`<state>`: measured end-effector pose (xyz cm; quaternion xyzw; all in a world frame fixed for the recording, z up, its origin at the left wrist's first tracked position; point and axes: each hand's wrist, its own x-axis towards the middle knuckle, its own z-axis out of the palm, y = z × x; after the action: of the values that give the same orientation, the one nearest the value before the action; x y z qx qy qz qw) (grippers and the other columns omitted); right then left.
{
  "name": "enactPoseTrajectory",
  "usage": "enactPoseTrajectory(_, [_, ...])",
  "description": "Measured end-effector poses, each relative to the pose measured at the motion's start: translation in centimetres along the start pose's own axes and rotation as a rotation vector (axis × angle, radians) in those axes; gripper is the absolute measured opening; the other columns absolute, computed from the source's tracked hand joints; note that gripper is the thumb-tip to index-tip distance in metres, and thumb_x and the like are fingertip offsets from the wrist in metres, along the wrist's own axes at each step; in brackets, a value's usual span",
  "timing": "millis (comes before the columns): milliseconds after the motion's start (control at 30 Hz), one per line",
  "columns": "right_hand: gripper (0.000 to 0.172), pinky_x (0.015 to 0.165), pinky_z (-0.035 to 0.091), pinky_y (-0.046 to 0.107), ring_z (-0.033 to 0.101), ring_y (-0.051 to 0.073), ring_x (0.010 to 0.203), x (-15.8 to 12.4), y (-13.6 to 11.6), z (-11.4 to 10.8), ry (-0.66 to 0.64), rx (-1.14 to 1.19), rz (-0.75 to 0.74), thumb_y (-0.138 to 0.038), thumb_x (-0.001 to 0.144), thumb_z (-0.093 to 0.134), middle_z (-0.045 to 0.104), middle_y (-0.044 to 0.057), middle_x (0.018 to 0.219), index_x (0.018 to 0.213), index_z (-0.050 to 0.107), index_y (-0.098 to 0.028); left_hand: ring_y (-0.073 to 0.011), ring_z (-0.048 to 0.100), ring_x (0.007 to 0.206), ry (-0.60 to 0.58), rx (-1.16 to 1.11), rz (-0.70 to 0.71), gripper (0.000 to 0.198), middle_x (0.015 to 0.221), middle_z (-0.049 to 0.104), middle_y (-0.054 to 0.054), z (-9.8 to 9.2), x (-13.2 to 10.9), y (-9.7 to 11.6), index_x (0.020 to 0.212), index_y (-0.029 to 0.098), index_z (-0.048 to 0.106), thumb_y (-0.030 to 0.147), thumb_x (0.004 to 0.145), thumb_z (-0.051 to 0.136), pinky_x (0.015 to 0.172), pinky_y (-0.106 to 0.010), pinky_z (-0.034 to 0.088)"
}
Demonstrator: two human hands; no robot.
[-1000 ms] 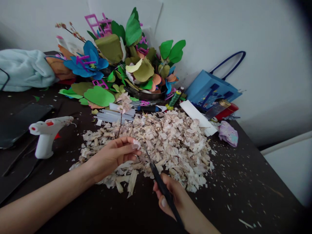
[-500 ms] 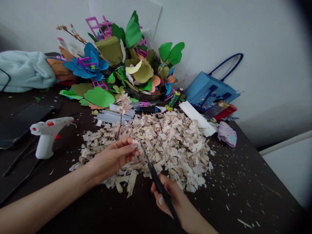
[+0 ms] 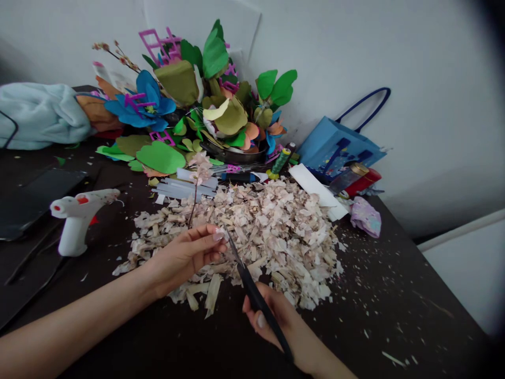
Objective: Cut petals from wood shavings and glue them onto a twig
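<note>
Scissors [image 3: 257, 297] are pointing at a pale scrap [image 3: 222, 230] above the scrap heap [image 3: 284, 231].
Left hand [image 3: 189, 253] is pinching the scrap, apparently leaving its edge exposed; right hand [image 3: 278, 313] is gripping the scissors, likely steadying their aim.

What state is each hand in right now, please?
Left hand: closed, pinching a small thin pale-pink scrap.
Right hand: closed around a long black-handled tool with a slim metal tip.

a pale blue cloth [image 3: 43, 116] lies left, a blue bag [image 3: 329, 141] stands right.
</note>
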<state>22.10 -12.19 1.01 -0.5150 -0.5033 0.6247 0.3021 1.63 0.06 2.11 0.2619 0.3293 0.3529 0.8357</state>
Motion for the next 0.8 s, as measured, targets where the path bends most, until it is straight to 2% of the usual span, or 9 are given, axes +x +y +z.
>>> enactPoseTrajectory(367, [0.059,0.058,0.036,0.025,0.042,0.012,0.062,0.10,-0.12,-0.14,-0.014,0.003,0.006,-0.076,0.075,0.055,0.046,-0.001,0.069,0.085,0.053,-0.017,-0.0106,0.063,0.070,-0.008,-0.022,0.013,0.017,0.074,0.067,-0.001,-0.08,-0.01,-0.13,0.079,0.015,0.066,0.019,0.072,0.081,0.064,-0.019,0.053])
enactPoseTrajectory(800, [0.058,0.056,0.031,0.025,0.040,0.012,0.062,0.13,0.00,-0.15,-0.014,0.017,0.010,-0.074,0.076,0.056,0.046,-0.002,0.069,0.084,0.053,-0.017,-0.0103,0.062,0.072,0.009,0.011,0.006,0.018,0.076,0.065,-0.001,-0.29,0.08,-0.37,0.080,0.015,0.068,0.021,0.071,0.082,0.066,-0.020,0.052])
